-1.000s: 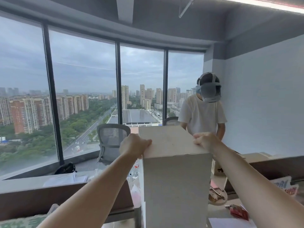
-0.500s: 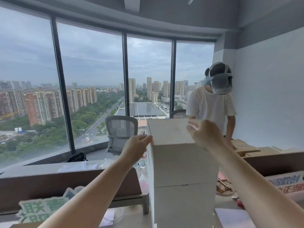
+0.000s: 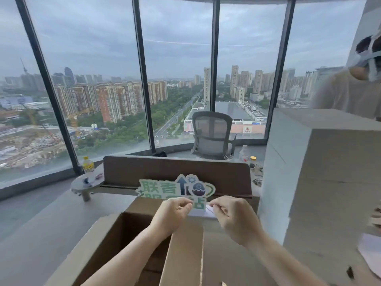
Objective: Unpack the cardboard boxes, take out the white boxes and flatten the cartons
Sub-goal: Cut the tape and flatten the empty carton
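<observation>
An open brown cardboard carton stands right below me with its flaps spread. Over its far rim, my left hand and my right hand are close together with curled fingers. Both pinch the top edge of a white box that shows only a little between them. The rest of that box is hidden by my hands and the carton. To the right rises a tall stack of white boxes, apart from both hands.
A green and white sign leans against a brown desk divider just behind the carton. Another person stands behind the stack at the far right. An office chair, bottles and a small round stand lie further back.
My hands left the top of the white box stack and came down to the carton, where they now pinch a white box. My view swung down and to the left.
</observation>
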A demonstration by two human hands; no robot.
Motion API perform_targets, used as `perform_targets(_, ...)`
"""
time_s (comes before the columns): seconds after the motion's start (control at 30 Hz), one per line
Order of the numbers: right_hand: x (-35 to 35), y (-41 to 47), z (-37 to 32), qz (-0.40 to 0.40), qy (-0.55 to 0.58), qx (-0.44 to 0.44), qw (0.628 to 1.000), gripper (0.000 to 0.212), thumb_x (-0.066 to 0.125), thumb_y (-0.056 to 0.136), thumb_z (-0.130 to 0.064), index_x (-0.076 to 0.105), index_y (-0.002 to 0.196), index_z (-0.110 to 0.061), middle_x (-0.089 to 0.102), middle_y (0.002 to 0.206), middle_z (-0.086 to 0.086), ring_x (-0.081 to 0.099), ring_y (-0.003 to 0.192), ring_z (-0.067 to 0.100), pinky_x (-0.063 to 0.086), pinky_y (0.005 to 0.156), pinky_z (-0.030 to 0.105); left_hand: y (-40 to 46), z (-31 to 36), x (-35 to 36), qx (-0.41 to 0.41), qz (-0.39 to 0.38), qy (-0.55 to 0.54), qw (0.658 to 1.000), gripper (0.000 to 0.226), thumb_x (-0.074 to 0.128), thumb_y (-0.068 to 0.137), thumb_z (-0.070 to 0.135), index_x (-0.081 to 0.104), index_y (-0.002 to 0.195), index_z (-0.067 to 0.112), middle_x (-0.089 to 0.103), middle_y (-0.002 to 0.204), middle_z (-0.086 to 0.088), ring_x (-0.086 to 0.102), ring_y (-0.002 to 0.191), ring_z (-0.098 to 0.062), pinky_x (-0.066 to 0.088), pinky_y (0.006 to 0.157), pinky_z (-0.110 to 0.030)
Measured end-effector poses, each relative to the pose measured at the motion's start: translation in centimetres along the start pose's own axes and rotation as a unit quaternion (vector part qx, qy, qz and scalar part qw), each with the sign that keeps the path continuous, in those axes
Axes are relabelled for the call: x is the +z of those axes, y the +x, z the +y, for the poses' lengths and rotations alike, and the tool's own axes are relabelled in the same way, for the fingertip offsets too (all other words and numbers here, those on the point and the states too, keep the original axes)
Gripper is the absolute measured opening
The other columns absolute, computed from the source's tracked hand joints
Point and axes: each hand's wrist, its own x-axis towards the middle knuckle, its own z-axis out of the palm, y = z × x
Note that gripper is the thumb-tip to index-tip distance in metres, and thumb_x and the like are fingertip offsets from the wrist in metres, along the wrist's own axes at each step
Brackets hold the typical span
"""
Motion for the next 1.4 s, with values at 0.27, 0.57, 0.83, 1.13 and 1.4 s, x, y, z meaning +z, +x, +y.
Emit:
perform_targets(0.27,18.9,-8.7,-5.2,-0.122,-0.011,0.04,0.992,0.034,0.047,0.088,-0.025,0.073,0.109,-0.03,0.071,0.109,-0.018,0.061,0.108,0.001,0.049,0.088,0.02,-10.0,-21.2,-8.3,0.0,-0.101,0.194,0.976,0.029,0.052,0.098,0.023,0.07,0.12,0.03,0.068,0.12,0.015,0.059,0.116,-0.004,0.043,0.1,-0.018)
perform_targets(0.57,21.5,-17.0,-5.7,-0.265,-0.1,0.001,0.959,0.052,0.047,0.085,-0.015,0.061,0.132,-0.035,0.028,0.156,-0.021,0.009,0.148,0.0,0.017,0.118,0.022,-16.5,-32.2,-13.9,0.111,-0.239,0.198,0.944,0.059,0.039,0.09,-0.006,0.064,0.126,0.034,0.048,0.141,0.023,0.018,0.142,0.007,0.014,0.116,-0.012)
perform_targets(0.83,22.3,-18.0,-5.2,-0.202,-0.127,-0.025,0.971,0.035,0.065,0.086,-0.043,0.068,0.121,-0.038,0.04,0.152,-0.019,0.027,0.144,0.007,0.035,0.108,0.032,-17.4,-35.8,-13.3,0.18,-0.191,0.163,0.951,0.042,0.068,0.091,0.035,0.06,0.132,0.039,0.047,0.143,0.025,0.02,0.144,0.008,0.02,0.118,-0.021)
perform_targets(1.13,24.2,-15.9,-8.2,-0.056,-0.072,0.194,0.977,0.056,0.067,0.088,-0.046,0.058,0.135,-0.016,0.055,0.135,-0.013,0.044,0.131,0.01,0.026,0.108,0.016,-16.7,-31.1,-9.8,-0.072,0.011,-0.006,0.997,0.044,0.072,0.088,0.022,0.058,0.13,0.025,0.057,0.133,0.011,0.05,0.125,-0.01,0.038,0.108,-0.027)
perform_targets(1.4,25.4,-17.1,-8.8,-0.033,-0.021,0.254,0.966,0.043,0.067,0.092,-0.03,0.058,0.134,-0.027,0.041,0.146,-0.013,0.032,0.138,0.008,0.029,0.114,0.032,-17.7,-31.4,-8.7,-0.059,0.035,0.042,0.997,0.028,0.072,0.089,0.023,0.071,0.115,0.015,0.049,0.14,0.01,0.043,0.131,-0.012,0.034,0.108,-0.03)
